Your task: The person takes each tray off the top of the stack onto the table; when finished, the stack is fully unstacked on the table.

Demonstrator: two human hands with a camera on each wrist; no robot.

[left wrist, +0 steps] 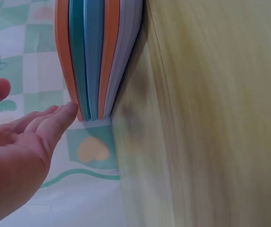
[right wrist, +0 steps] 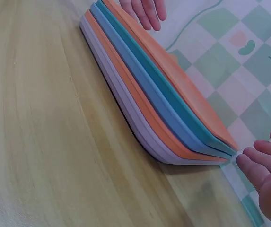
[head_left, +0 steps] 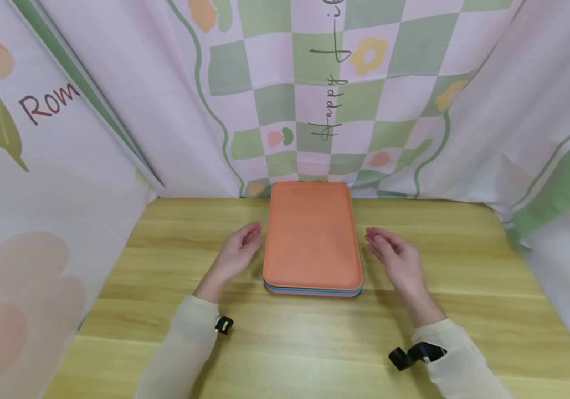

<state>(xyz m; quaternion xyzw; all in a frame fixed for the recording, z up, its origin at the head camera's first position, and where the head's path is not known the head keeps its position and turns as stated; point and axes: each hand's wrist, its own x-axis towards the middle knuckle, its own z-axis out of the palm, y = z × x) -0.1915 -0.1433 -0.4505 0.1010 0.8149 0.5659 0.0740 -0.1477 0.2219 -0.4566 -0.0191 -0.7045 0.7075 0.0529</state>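
Note:
A stack of rectangular trays lies on the wooden table, with an orange tray (head_left: 313,235) on top. Its edge shows layers: a teal tray (right wrist: 159,85), a blue tray (right wrist: 147,87), another orange tray (right wrist: 140,101) and lilac at the bottom (right wrist: 118,94). My left hand (head_left: 237,250) is beside the stack's left edge, palm turned inward and fingers relaxed, holding nothing. On the other side, my right hand (head_left: 398,259) faces the right edge with loosely bent fingers and a gap to the trays.
The wooden table (head_left: 309,343) meets a patterned curtain (head_left: 314,100) at the back, and the stack's far end lies close to it. More printed fabric (head_left: 40,194) hangs along the left side. Black straps (head_left: 416,354) are on both sleeves.

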